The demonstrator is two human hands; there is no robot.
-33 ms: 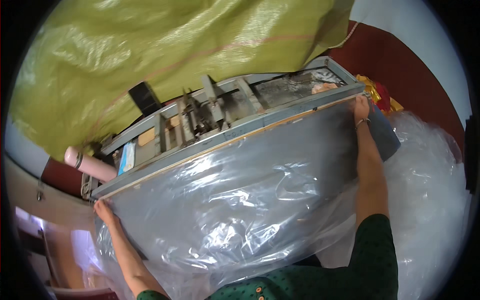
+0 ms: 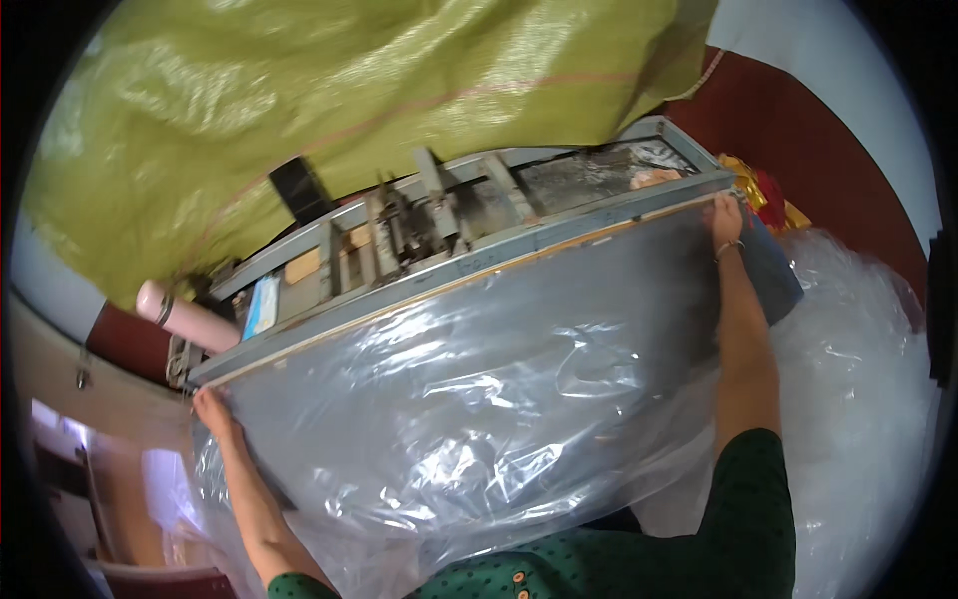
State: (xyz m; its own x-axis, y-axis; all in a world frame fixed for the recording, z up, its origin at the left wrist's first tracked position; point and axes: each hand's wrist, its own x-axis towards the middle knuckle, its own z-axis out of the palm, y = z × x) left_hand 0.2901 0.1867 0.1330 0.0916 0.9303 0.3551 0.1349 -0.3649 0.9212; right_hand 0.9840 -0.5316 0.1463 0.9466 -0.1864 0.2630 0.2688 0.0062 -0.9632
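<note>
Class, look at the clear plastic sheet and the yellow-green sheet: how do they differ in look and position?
The clear plastic sheet is see-through; the yellow-green sheet is opaque, with a reddish line.
The clear plastic sheet lies nearer than the metal frame, with the left hand and right hand at its far edge; the yellow-green sheet is beyond the frame, untouched by either hand.
Both are shiny and creased.

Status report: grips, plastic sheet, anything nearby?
Left grip, right grip near opposite ends of metal frame. Plastic sheet wrinkled between. Pink bottle beyond left grip.
</note>
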